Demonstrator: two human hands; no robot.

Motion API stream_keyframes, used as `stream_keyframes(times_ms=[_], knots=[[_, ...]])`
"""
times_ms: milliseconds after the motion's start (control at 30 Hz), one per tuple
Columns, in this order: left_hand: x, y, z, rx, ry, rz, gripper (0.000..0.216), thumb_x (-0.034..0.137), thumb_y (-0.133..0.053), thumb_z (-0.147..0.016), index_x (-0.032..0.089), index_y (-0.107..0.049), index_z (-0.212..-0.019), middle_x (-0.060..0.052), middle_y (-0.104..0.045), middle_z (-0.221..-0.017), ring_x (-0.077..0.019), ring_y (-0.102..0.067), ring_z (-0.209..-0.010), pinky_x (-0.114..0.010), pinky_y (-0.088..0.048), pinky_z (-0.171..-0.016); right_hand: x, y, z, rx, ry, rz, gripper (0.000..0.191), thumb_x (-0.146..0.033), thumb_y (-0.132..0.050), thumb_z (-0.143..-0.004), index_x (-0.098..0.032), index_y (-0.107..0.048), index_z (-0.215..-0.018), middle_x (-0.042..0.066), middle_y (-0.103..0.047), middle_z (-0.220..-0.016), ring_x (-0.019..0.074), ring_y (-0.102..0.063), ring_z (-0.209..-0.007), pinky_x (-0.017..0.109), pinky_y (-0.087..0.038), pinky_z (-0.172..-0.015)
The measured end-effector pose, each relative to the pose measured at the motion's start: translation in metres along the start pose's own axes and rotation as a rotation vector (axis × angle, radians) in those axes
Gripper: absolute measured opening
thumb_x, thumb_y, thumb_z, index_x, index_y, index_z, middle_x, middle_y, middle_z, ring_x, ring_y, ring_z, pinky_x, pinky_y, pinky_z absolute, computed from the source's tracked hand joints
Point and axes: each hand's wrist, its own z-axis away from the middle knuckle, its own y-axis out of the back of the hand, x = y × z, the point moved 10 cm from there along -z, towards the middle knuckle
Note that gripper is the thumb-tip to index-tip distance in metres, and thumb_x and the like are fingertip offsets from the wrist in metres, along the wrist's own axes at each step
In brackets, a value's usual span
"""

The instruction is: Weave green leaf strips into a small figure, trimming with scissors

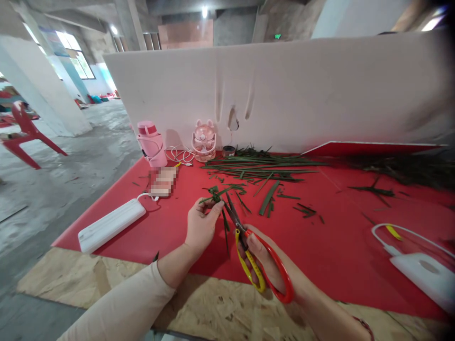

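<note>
My left hand (202,226) pinches a small folded piece of green leaf strips (214,193) above the red table cover (330,246). My right hand (265,265) has its fingers through the red and yellow handles of a pair of scissors (261,265). The scissor blades (232,210) point up and away, right beside the leaf piece and my left fingertips. A thin strip hangs down from the leaf piece next to the blades.
A pile of long green leaf strips (256,166) lies behind, with cut scraps (304,210) scattered around. Two pink bottles (152,142) (204,139), a white power bank (111,224) and a white device with cable (424,272) sit on the cover. A white board (302,90) backs the table.
</note>
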Motion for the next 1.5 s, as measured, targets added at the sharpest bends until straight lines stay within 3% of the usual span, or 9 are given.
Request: stream_keyframes(times_ms=[133,267,367,500,633,800,1000,1267,1500], knots=[[-0.006,-0.011,0.007,-0.078,0.011,0.031,0.021,0.029,-0.071,-0.062,0.014,-0.06,-0.072,0.001,-0.062,-0.068,-0.0091,-0.055,-0.066,-0.022,-0.043,-0.066,0.008,0.0,-0.003,0.048,-0.119,-0.108,0.044,-0.065,-0.043,-0.076,-0.021,-0.042,-0.078,-0.007,-0.04,-0.057,0.0041,-0.035,-0.036,0.016,-0.031,-0.033],[-0.01,-0.008,0.004,-0.039,0.066,0.08,0.023,0.029,-0.072,-0.062,0.014,-0.061,-0.075,0.0,-0.063,-0.07,-0.008,-0.055,-0.063,-0.02,-0.043,-0.061,0.01,-0.002,-0.001,0.028,-0.187,-0.06,0.042,-0.061,-0.043,-0.078,-0.021,-0.039,-0.067,-0.009,-0.032,-0.044,0.0045,-0.029,-0.03,0.016,-0.025,-0.029],[-0.014,-0.004,-0.002,-0.02,0.159,0.188,0.026,0.029,-0.073,-0.06,0.014,-0.058,-0.074,0.002,-0.061,-0.068,-0.0045,-0.05,-0.054,-0.016,-0.039,-0.05,0.004,0.009,-0.004,0.052,-0.133,-0.083,0.032,-0.048,-0.052,-0.077,-0.02,-0.04,-0.068,-0.008,-0.038,-0.045,0.0055,-0.036,-0.035,0.017,-0.031,-0.034],[-0.028,-0.012,-0.006,-0.147,0.374,0.296,0.028,0.031,-0.074,-0.06,0.013,-0.056,-0.07,0.002,-0.061,-0.064,0.0008,-0.036,-0.038,-0.012,-0.028,-0.035,-0.002,0.022,-0.008,-0.034,-0.12,-0.186,0.022,-0.035,-0.06,-0.071,-0.018,-0.047,-0.066,-0.003,-0.048,-0.055,0.0088,-0.05,-0.048,0.021,-0.044,-0.047],[-0.04,-0.018,-0.005,-0.218,0.469,0.374,0.025,0.028,-0.073,-0.062,0.013,-0.056,-0.073,-0.001,-0.064,-0.07,-0.0009,-0.046,-0.042,-0.012,-0.036,-0.038,-0.014,0.027,-0.009,-0.135,-0.084,-0.335,0.025,-0.032,-0.069,-0.064,-0.019,-0.054,-0.079,-0.001,-0.052,-0.07,0.0106,-0.052,-0.059,0.023,-0.049,-0.051],[-0.044,-0.022,-0.001,-0.223,0.479,0.467,0.019,0.02,-0.069,-0.067,0.015,-0.053,-0.077,-0.001,-0.064,-0.071,-0.01,-0.062,-0.061,-0.022,-0.052,-0.061,-0.012,0.024,-0.014,-0.168,-0.081,-0.38,0.026,-0.038,-0.068,-0.067,-0.017,-0.055,-0.075,0.0,-0.052,-0.068,0.0091,-0.05,-0.056,0.019,-0.047,-0.044],[-0.039,-0.027,0.001,-0.251,0.462,0.505,0.031,0.0,-0.064,-0.062,0.015,-0.053,-0.087,-0.002,-0.065,-0.077,-0.0095,-0.063,-0.07,-0.021,-0.051,-0.069,-0.009,0.028,-0.015,-0.167,-0.072,-0.441,0.031,-0.043,-0.066,-0.069,-0.018,-0.055,-0.085,0.001,-0.052,-0.069,0.0093,-0.051,-0.054,0.016,-0.045,-0.039],[-0.042,-0.012,-0.011,-0.126,0.363,0.403,0.058,0.006,-0.072,-0.058,0.015,-0.051,-0.11,-0.001,-0.068,-0.073,-0.0083,-0.062,-0.063,-0.018,-0.047,-0.063,0.008,0.02,0.001,-0.225,-0.275,-0.263,0.04,-0.056,-0.053,-0.075,-0.019,-0.054,-0.09,-0.001,-0.051,-0.061,0.0065,-0.043,-0.043,0.014,-0.038,-0.033],[-0.042,-0.02,-0.007,-0.207,0.347,0.379,0.067,0.007,-0.074,-0.054,0.018,-0.05,-0.115,-0.003,-0.07,-0.083,-0.012,-0.064,-0.079,-0.022,-0.045,-0.074,0.007,0.024,-0.003,-0.197,-0.237,-0.126,0.039,-0.054,-0.05,-0.077,-0.017,-0.054,-0.088,-0.002,-0.048,-0.059,0.0062,-0.041,-0.041,0.015,-0.036,-0.032]])
